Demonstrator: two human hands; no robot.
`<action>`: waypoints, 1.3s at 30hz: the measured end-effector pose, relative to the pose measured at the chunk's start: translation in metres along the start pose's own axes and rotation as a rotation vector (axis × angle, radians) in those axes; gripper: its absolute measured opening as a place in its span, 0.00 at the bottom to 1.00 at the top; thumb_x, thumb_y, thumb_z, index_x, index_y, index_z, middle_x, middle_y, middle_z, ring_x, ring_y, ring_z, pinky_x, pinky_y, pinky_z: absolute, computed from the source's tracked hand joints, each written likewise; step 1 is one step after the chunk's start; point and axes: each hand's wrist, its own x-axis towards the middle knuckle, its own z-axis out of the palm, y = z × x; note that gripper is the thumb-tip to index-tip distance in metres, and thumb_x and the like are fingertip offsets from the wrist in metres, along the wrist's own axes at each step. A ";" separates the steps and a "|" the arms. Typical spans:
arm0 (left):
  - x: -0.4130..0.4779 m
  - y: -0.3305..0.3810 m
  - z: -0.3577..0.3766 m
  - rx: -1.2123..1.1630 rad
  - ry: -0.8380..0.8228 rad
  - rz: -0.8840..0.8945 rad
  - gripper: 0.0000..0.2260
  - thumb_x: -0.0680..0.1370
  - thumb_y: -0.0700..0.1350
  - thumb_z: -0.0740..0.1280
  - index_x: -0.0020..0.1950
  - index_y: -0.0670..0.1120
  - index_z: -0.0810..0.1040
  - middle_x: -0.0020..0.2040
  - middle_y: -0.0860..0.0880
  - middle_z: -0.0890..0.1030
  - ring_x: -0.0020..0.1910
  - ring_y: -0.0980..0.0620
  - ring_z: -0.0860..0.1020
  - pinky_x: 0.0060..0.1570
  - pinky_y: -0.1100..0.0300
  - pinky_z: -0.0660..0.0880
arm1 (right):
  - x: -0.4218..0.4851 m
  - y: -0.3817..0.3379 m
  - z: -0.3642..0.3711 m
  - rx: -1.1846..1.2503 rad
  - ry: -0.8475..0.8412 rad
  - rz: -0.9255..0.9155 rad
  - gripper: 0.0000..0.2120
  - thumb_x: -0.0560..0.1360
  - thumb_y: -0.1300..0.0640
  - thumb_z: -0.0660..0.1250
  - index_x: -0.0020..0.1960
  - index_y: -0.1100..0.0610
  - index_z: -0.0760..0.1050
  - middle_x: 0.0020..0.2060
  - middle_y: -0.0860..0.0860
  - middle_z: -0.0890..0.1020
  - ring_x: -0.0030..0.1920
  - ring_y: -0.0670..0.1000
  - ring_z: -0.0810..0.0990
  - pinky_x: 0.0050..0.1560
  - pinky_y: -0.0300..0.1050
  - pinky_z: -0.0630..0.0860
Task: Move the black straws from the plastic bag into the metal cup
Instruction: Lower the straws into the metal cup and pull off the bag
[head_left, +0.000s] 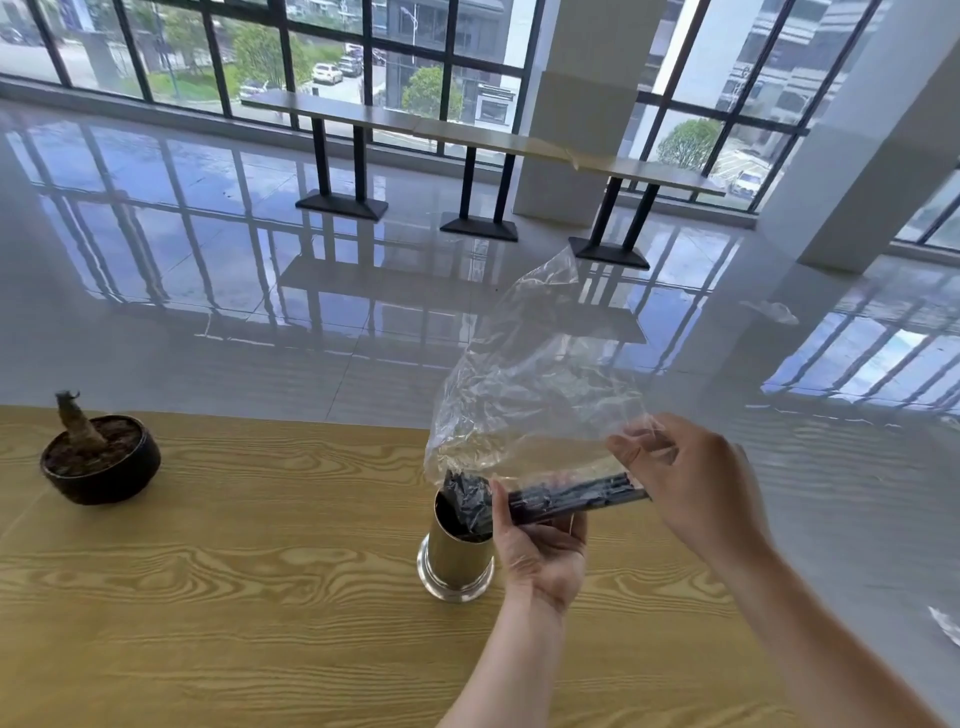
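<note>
one wooden table (208, 597) spans the fg. clear plastic bag (524, 374) is held above it, crumpled top standing up. right hand (696, 493) pinches bag + straw ends; left hand (540, 551) grips the bundle thru the plastic. potted plant (98, 457) sits at table left. metal cup (457, 556) stands upright beside left hand. black straws (576, 493) lie near-horizontal inside the bag, dark left end dipping into cup mouth.

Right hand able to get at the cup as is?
Probably not: the right hand pinches the bag and straws, and the left hand sits between it and the cup.
</note>
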 end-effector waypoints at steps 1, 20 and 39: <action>-0.001 0.001 -0.001 0.000 -0.004 0.008 0.28 0.70 0.63 0.74 0.57 0.42 0.79 0.46 0.40 0.86 0.44 0.42 0.85 0.51 0.50 0.80 | 0.002 -0.001 -0.001 0.000 0.009 -0.006 0.27 0.69 0.29 0.63 0.49 0.50 0.84 0.40 0.41 0.86 0.40 0.48 0.85 0.39 0.43 0.78; -0.004 0.019 -0.011 -0.012 0.058 0.068 0.42 0.67 0.73 0.68 0.63 0.38 0.77 0.53 0.38 0.83 0.49 0.40 0.83 0.50 0.47 0.81 | 0.032 -0.044 -0.004 0.084 -0.031 -0.130 0.16 0.75 0.40 0.68 0.36 0.49 0.78 0.34 0.48 0.86 0.33 0.52 0.85 0.40 0.53 0.81; -0.011 0.034 -0.025 0.092 0.160 0.014 0.31 0.81 0.65 0.56 0.61 0.37 0.76 0.54 0.35 0.84 0.50 0.36 0.85 0.45 0.48 0.83 | 0.034 -0.046 0.001 0.370 -0.101 0.000 0.13 0.77 0.45 0.70 0.41 0.54 0.82 0.34 0.44 0.87 0.26 0.50 0.84 0.29 0.50 0.81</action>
